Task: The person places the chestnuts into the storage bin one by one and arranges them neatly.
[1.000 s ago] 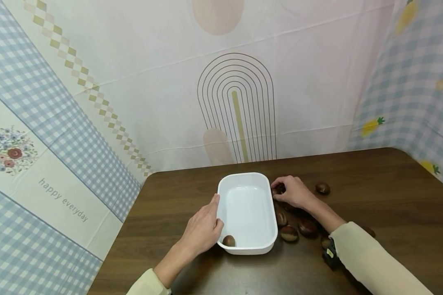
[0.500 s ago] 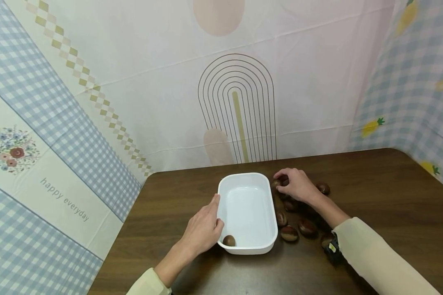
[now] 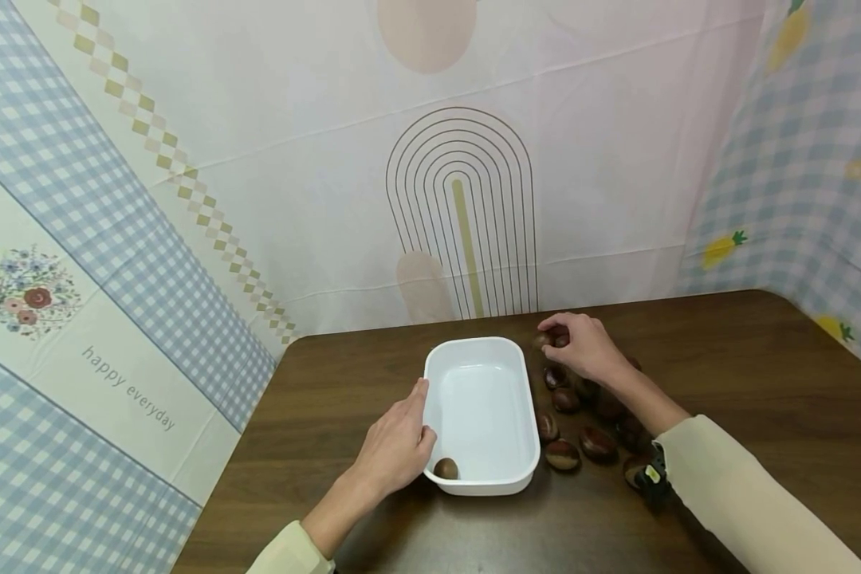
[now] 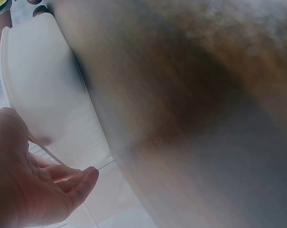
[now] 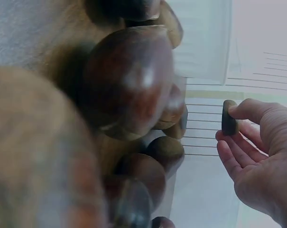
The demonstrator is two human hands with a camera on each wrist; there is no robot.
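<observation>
Your dark brown wooden table (image 3: 746,375) carries a white rectangular plastic tub (image 3: 482,410). Your left hand (image 3: 396,445) grips its near-left rim, thumb inside, apparently steadying it. One glossy brown chestnut (image 3: 445,468) lies in its near corner. Loose chestnuts (image 3: 572,437) lie scattered just right of it. Your right hand (image 3: 581,349) pinches a small brown chestnut (image 5: 229,117) off the table beside the far-right corner.

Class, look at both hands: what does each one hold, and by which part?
The right hand pinches a chestnut by its sides between thumb and fingertips. The left hand grips the white tray by its left rim.
</observation>
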